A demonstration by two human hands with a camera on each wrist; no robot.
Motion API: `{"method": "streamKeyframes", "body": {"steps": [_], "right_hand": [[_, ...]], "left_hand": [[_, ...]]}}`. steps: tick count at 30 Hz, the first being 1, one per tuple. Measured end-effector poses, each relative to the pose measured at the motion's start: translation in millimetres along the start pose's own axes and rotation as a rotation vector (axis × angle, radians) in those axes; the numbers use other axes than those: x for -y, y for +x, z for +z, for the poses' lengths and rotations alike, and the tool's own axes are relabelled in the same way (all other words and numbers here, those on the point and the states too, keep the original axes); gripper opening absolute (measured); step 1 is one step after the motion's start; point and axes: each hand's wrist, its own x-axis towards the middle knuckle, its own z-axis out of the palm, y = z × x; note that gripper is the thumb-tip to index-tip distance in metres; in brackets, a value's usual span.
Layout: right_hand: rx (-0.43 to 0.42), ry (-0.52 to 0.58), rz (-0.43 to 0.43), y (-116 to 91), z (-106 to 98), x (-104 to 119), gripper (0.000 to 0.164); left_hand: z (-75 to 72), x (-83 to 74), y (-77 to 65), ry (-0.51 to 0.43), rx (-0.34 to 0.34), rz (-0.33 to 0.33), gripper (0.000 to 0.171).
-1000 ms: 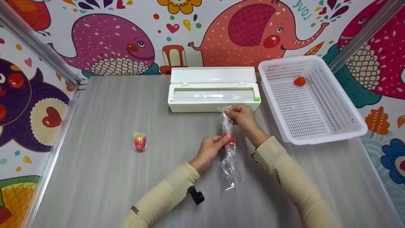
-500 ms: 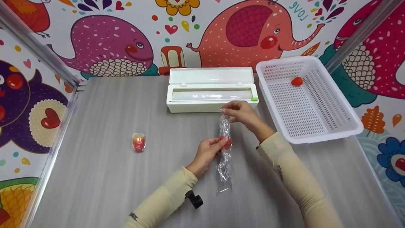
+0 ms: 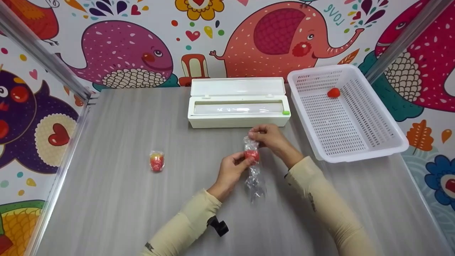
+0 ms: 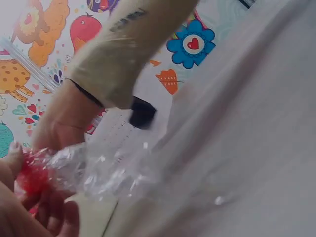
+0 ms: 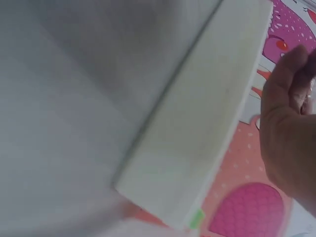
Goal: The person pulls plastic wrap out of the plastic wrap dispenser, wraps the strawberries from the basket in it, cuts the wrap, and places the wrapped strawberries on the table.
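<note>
My left hand (image 3: 227,172) holds a small red fruit (image 3: 252,155) between thumb and fingers, a little above the table. Clear plastic film (image 3: 255,185) is wrapped around the fruit, and its loose tail hangs toward me. At the far end, my right hand (image 3: 272,138) pinches the bunched film. In the left wrist view, the red fruit (image 4: 33,173) shows through the crinkled film (image 4: 116,170). The right wrist view shows my right hand (image 5: 291,123) with curled fingers, and its fingertips are partly cut off by the frame. The fruit's exact kind is unclear under the film.
A white film dispenser box (image 3: 238,122) with its lid up stands at the back. To its right is a white perforated basket (image 3: 359,158) with one red fruit (image 3: 333,92) inside. A film-wrapped red-and-yellow fruit (image 3: 156,161) lies on the grey table (image 3: 117,199) at left.
The film between fruit and right hand has become shorter and more bunched. My right hand rose slightly away, then came back nearer the fruit. The left hand keeps its grip.
</note>
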Motion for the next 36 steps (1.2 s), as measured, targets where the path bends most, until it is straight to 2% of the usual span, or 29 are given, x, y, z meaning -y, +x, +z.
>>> {"method": "streamKeyframes", "body": {"steps": [3, 5, 7, 10, 13, 16, 19, 22, 24, 26, 28, 30, 31, 33, 36], "right_hand": [[-0.067, 0.107, 0.062, -5.5, 15.0, -16.2, 0.011], [-0.108, 0.194, 0.104, -8.6, 27.4, -25.1, 0.018], [-0.135, 0.270, 0.125, -11.2, 37.6, -31.8, 0.026], [-0.126, 0.364, 0.156, -15.3, 45.0, -39.5, 0.026], [-0.094, 0.390, 0.200, -21.6, 45.2, -43.7, 0.016], [-0.086, 0.398, 0.214, -26.7, 45.1, -41.9, 0.015], [-0.143, 0.346, 0.156, -28.0, 47.2, -36.2, 0.023], [-0.239, 0.204, 0.037, -29.8, 47.2, -32.1, 0.031], [-0.319, 0.134, -0.082, -32.6, 45.7, -32.0, 0.034], [-0.361, 0.086, -0.226, -36.6, 43.3, -31.9, 0.038], [-0.323, 0.085, -0.358, -39.9, 42.4, -30.6, 0.043], [-0.232, 0.076, -0.442, -41.4, 43.4, -28.7, 0.049], [-0.178, 0.074, -0.454, -41.6, 44.4, -27.8, 0.054], [-0.104, 0.077, -0.422, -41.4, 46.9, -26.6, 0.060], [-0.106, 0.089, -0.307, -39.6, 49.7, -27.4, 0.057]], "left_hand": [[-2.7, -7.5, 4.5, -0.008, -0.095, 0.059, 0.037], [-5.3, -10.7, 8.8, -0.003, -0.153, 0.092, 0.036], [-8.2, -12.1, 12.8, -0.013, -0.188, 0.096, 0.035], [-12.0, -11.3, 16.3, -0.038, -0.214, 0.079, 0.036], [-14.6, -9.9, 16.2, -0.049, -0.217, 0.063, 0.035], [-14.4, -11.0, 16.3, -0.046, -0.206, 0.063, 0.034], [-11.6, -14.6, 17.2, -0.074, -0.203, 0.061, 0.038], [-9.5, -14.8, 17.2, -0.089, -0.209, 0.057, 0.040], [-9.9, -13.3, 16.1, -0.089, -0.214, 0.053, 0.041], [-10.9, -11.9, 15.0, -0.062, -0.232, 0.050, 0.039], [-12.2, -11.7, 15.2, -0.023, -0.263, 0.062, 0.037], [-13.1, -12.7, 16.1, 0.019, -0.289, 0.083, 0.035], [-13.2, -13.1, 17.0, 0.024, -0.299, 0.095, 0.035], [-12.8, -14.2, 19.1, 0.017, -0.320, 0.122, 0.036], [-10.9, -15.0, 21.3, -0.026, -0.333, 0.129, 0.038]]}}
